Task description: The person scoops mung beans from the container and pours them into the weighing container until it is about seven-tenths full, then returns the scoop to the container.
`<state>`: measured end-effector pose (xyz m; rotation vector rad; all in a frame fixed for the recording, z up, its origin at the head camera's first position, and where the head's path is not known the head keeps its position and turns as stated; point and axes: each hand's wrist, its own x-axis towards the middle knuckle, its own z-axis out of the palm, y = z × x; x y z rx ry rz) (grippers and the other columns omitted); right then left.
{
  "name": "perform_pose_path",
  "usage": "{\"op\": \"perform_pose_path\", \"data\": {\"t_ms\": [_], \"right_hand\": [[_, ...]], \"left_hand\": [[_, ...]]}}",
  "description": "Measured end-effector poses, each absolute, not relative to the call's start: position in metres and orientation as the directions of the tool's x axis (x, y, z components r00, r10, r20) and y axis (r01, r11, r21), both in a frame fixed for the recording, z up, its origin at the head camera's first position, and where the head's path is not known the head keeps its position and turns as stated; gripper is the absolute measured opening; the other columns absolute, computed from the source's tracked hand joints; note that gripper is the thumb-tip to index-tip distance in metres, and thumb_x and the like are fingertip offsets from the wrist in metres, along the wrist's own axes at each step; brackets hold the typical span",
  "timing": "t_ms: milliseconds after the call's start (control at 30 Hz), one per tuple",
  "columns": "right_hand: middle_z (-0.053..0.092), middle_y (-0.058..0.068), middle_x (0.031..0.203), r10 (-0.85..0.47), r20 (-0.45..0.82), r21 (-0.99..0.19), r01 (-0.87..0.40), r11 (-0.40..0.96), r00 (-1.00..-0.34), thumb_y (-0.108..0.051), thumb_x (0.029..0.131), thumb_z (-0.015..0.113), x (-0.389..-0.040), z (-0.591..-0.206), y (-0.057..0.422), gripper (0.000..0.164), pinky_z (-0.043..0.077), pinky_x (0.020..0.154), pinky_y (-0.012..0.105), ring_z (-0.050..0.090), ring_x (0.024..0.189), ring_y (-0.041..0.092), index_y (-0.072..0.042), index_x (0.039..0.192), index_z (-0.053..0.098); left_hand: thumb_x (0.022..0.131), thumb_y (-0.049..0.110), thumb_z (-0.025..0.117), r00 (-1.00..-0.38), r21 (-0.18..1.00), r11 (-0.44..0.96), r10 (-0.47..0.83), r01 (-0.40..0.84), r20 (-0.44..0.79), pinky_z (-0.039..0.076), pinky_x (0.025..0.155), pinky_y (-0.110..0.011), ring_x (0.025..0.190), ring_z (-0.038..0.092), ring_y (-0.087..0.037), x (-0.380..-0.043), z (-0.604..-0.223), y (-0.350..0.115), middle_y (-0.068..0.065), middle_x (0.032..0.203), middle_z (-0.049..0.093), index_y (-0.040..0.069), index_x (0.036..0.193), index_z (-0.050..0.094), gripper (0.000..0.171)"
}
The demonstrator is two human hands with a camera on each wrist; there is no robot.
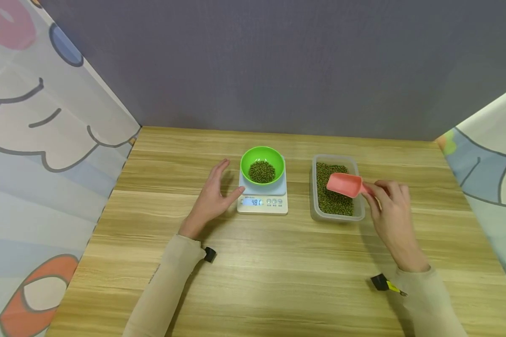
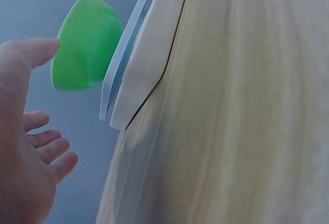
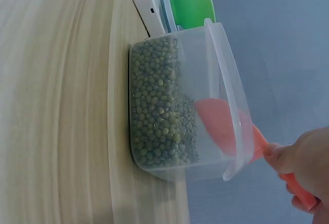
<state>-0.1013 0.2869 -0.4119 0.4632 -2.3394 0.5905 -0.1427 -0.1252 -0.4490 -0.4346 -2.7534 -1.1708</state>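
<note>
Left hand point(image 1: 208, 199), green bowl point(image 1: 251, 158) on scale point(image 1: 259, 209), then tub point(image 1: 337, 218), pink scoop point(image 1: 344, 184), right hand point(image 1: 392, 213).
Left hand spread, fingers relaxed, gripping nothing; thumb close to the bowl (contact hard to judge from these angles). Bowl smooth, glossy, flaring to a round rim, small green beans point(image 1: 262, 173) pooled in its base; scale pale, flat-plated, display at 48.1. Rightward on the streaky wood-grain tabletop point(image 1: 274, 281): tub of cloudy translucent plastic, rounded corners, lipped rim, a pebbly bed of beans inside. Scoop a smooth shallow trough, dipping within the tub's walls. Right hand has thumb and fingers curled round the scoop's handle.
</note>
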Motion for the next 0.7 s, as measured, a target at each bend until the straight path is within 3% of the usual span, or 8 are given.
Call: {"op": "perform_pose_path", "data": {"t_ms": [333, 700], "right_hand": [[0.057, 0.022, 0.087, -0.26, 0.597, -0.241, -0.479, 0.844, -0.759, -0.002, 0.073, 0.075, -0.094, -0.404, 0.288, 0.024, 0.037, 0.067, 0.046, 0.043, 0.079, 0.037, 0.01, 0.093, 0.068], [0.057, 0.019, 0.074, -0.256, 0.494, -0.232, -0.41, 0.882, -0.831, -0.004, 0.068, 0.079, -0.082, -0.39, 0.276, 0.024, 0.047, 0.052, 0.043, 0.05, 0.07, 0.032, 0.011, 0.084, 0.068]], "left_hand": [[0.084, 0.054, 0.06, -0.952, 0.688, 0.658, 0.216, 0.307, 0.217, 0.026, 0.111, -0.052, 0.138, 0.023, -0.024, -0.144, -0.45, -0.125, -0.011, 0.154, 0.024, 0.004, 0.149, 0.024, 0.09], [0.083, 0.056, 0.059, -0.952, 0.684, 0.662, 0.219, 0.307, 0.216, 0.026, 0.11, -0.053, 0.138, 0.022, -0.025, -0.145, -0.452, -0.126, -0.009, 0.155, 0.023, 0.006, 0.15, 0.023, 0.091]]}}
